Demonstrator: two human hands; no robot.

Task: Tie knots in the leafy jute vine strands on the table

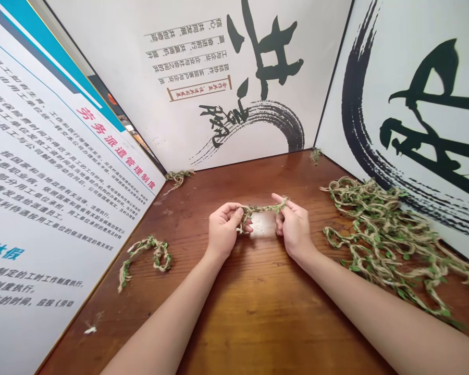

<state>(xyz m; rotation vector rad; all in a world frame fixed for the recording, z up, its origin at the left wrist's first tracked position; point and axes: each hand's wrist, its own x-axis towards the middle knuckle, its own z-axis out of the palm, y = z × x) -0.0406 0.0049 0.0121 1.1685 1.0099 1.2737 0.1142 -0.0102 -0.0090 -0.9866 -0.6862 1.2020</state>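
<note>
In the head view we see both forearms reaching forward from the lower edge, angled inward over the worktop (pixel 254 323); our left hand (pixel 230 225) has its thumb and forefinger closed on one end of a leafy cord (pixel 262 209), the other fingers loosely curled; our right hand (pixel 291 221) pinches the other end, forefinger stretched out; the cord spans the gap between them, above the worktop; a tangled pile of cords (pixel 379 234) lies to our right, a short cord (pixel 151 241) to our left.

Two hands (pixel 223 230) (pixel 296 226), three boards (pixel 39 208) (pixel 117 67) (pixel 402 130) (twine (pixel 379 229) uncountable)
</note>
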